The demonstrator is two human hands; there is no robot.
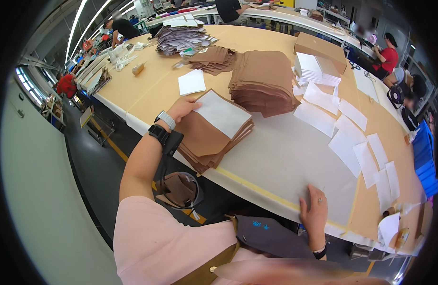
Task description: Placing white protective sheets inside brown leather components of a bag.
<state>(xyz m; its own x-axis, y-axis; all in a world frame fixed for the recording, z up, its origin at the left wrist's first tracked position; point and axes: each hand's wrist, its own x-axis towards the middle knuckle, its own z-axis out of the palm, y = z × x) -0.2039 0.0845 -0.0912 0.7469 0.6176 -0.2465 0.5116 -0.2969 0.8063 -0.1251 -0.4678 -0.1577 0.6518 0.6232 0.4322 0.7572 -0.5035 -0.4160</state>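
Observation:
My left hand (182, 109) is at the upper left edge of a stack of brown fabric pieces (204, 136). Its fingers are closed on the edge of the top piece, beside the left side of a white sheet (223, 113) that lies on it; how far they reach under is hidden. The stack's lower edges fan out unevenly. My right hand (315, 209) rests near the table's front edge with its fingers apart, holding nothing. Behind the brown stack lies a small pile of white sheets (192, 82).
A taller brown stack (261, 80) stands further back, with grey pieces (183, 39) to its left. White sheets (347, 130) spread in a curve along the right of the table (276, 152). A cardboard box (321, 50) sits behind. Below the left arm is a bin (193, 190). Other people work far off.

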